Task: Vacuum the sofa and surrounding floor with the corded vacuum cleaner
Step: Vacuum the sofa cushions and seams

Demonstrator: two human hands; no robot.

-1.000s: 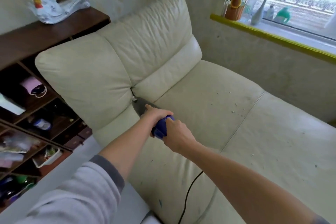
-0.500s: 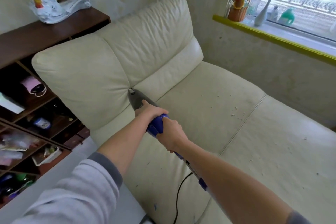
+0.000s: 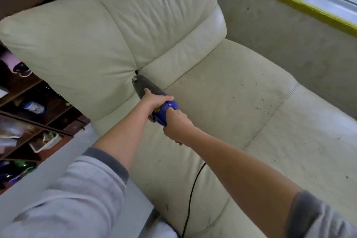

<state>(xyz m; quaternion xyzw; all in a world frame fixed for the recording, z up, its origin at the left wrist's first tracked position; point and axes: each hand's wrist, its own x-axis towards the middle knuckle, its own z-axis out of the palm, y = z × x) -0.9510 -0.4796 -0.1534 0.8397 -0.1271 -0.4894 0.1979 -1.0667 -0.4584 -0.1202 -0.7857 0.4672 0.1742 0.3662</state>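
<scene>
Two grey sleeves nearest, pushed up the forearms. One black cord trailing over the seat's front edge. Two hands close together on one vacuum cleaner: right hand wrapped round the rear of the blue body, left hand gripping further forward where blue meets the dark nozzle. Nozzle tip touching the crease where the sofa back cushions meet the seat. Scattered crumbs on the seat to the right, with open cushion around them. One shelf unit left of the sofa, one yellow-edged windowsill beyond
</scene>
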